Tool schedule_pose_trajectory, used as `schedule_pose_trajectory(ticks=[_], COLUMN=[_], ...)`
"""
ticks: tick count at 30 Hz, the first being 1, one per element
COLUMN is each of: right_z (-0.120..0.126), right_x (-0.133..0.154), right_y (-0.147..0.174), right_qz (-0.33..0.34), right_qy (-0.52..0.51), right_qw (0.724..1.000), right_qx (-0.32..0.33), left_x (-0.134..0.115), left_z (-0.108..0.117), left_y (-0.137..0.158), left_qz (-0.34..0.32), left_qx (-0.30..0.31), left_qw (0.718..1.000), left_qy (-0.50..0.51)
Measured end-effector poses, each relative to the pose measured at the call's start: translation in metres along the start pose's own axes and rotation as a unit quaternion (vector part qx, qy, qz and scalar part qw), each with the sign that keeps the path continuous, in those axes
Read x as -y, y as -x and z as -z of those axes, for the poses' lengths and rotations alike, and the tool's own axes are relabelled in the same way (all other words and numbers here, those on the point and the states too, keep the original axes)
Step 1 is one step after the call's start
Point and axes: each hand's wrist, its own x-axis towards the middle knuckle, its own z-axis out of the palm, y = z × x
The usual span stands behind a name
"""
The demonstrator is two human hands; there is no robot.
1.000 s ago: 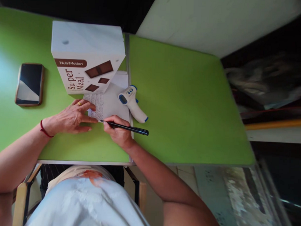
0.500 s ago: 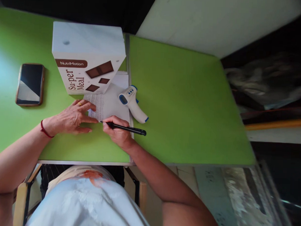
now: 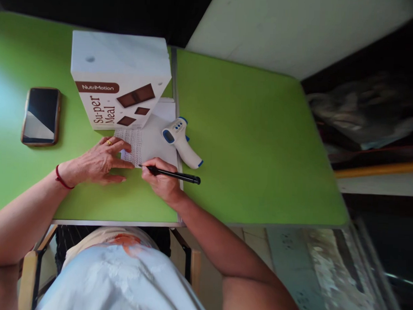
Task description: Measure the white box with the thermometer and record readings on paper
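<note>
My right hand (image 3: pixel 163 180) is closed around a black pen (image 3: pixel 178 175), its tip at the lower edge of a white sheet of paper (image 3: pixel 157 142). Small rows of handwriting fill the left part of that sheet. With fingers spread, my left hand (image 3: pixel 104 162) lies flat over the paper's left edge and the green table. A white box (image 3: pixel 90 94) printed with chocolate pieces stands just beyond the paper and hides part of it. On the sheet's right side rests a white and blue infrared thermometer (image 3: pixel 182 143), its handle reaching over the table seam.
A phone (image 3: pixel 41 116) lies face up on the green table (image 3: pixel 254 152) at the left. The table's near edge runs just in front of my body. A pale wall (image 3: pixel 254 30) rises behind, and a chair armrest (image 3: pixel 195 267) shows below.
The pen tip and my right fingers have shifted very slightly along the paper. My left hand stays in place, and the other objects have not been moved.
</note>
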Motion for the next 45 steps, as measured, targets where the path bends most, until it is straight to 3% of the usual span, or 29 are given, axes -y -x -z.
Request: schedule_pose_trajectory(ticks=[10, 18, 35, 45], right_z=[-0.0003, 0.0009, 0.0016, 0.0012], right_x=[0.0004, 0.0000, -0.0002, -0.0015], right_y=[-0.0005, -0.0010, 0.0000, 0.0009], right_qz=[-0.020, 0.014, -0.023, -0.038], right_qy=[0.007, -0.011, 0.019, -0.028], right_qw=[1.000, 1.000, 0.999, 0.999], right_qx=[0.013, -0.004, 0.015, -0.010], left_x=[-0.0033, -0.0026, -0.0023, -0.0018], left_z=[0.0027, 0.0007, 0.0003, -0.0011], left_y=[-0.0005, 0.0005, -0.0002, 0.0010], left_qz=[0.003, -0.002, 0.002, 0.000], left_qx=[0.001, 0.004, 0.009, 0.006], left_qw=[1.000, 1.000, 1.000, 1.000], left_qy=[0.007, 0.002, 0.002, 0.001])
